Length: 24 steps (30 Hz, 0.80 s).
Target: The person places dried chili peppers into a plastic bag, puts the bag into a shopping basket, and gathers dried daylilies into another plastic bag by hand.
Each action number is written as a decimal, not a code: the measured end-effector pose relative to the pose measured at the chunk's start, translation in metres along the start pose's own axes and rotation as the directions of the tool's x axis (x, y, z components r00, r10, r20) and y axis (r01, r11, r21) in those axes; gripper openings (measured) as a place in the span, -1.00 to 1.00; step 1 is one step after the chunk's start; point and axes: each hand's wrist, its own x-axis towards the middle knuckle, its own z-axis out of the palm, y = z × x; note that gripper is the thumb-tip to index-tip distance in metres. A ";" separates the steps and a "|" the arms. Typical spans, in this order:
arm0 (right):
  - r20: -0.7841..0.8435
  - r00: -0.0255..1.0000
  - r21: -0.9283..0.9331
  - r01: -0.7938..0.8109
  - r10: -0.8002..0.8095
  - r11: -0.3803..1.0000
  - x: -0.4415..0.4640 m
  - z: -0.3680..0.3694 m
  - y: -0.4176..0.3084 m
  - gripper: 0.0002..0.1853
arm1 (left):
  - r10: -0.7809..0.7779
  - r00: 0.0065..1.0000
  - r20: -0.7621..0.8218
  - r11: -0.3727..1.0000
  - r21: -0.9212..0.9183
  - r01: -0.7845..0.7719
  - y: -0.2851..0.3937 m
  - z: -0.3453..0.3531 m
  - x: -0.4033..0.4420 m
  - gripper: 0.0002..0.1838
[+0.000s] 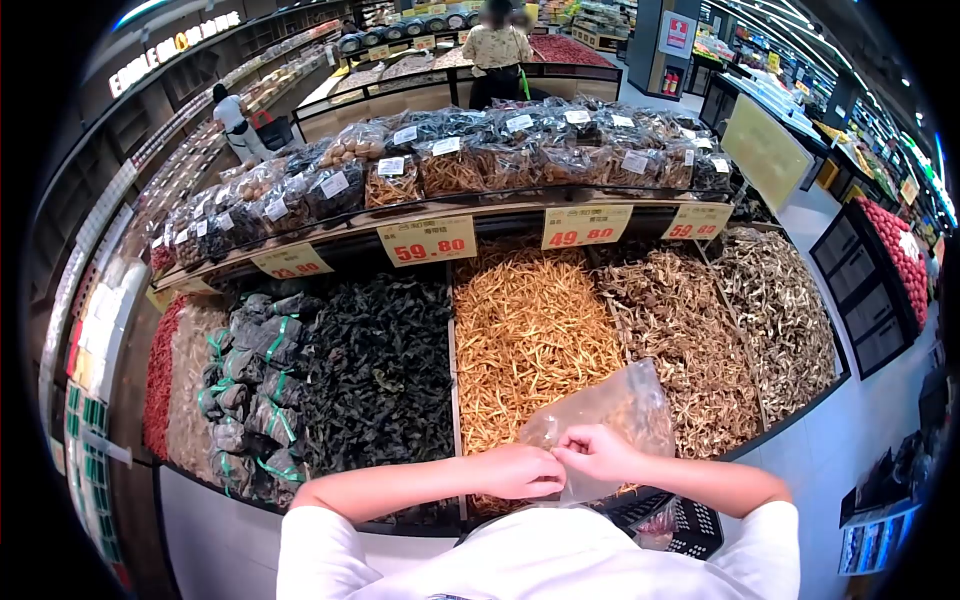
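Observation:
A clear plastic bag [640,400] spreads out over the golden dried strips [530,330] and the brown dried pieces to their right. At its near edge my left hand [522,470] is closed, fingers pinched on the plastic. Right beside it my right hand [598,452] also pinches the bag, and the fingertips of both hands nearly meet. Whether the bag's mouth is open cannot be made out. Dark dried pieces [380,350] fill the compartment left of the golden strips.
Packaged goods [500,165] line a shelf behind price signs [430,240]. Bundles with green ties [260,380] lie left; a black basket [695,525] sits low by my right forearm. Two people stand farther off, one behind the shelf [497,50], one at the left [235,120].

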 end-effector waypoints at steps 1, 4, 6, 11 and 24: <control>-0.002 1.000 -0.003 -0.007 0.007 1.000 0.005 0.003 0.009 -0.80 | 0.006 1.000 0.000 1.000 -0.005 -0.006 -0.008 0.005 0.006 -0.73; -0.241 0.969 0.266 0.022 0.045 0.964 0.010 0.020 0.044 -0.86 | -0.054 0.997 -0.062 0.993 -0.106 0.048 -0.022 0.020 0.018 -0.73; -0.341 0.937 0.341 0.050 0.074 0.939 0.005 0.031 0.053 -0.87 | -0.100 0.979 -0.178 0.984 -0.166 0.071 -0.034 0.041 0.021 -0.74; -0.496 0.829 0.504 0.031 0.259 0.863 -0.014 0.052 0.067 -0.87 | -0.465 0.756 -0.461 0.798 -0.587 0.133 -0.045 0.096 0.009 -0.79; -0.422 0.885 0.481 0.036 0.195 0.876 -0.013 0.063 0.066 -0.87 | -0.436 0.439 -0.786 0.881 -0.272 0.388 -0.076 -0.010 0.024 -0.60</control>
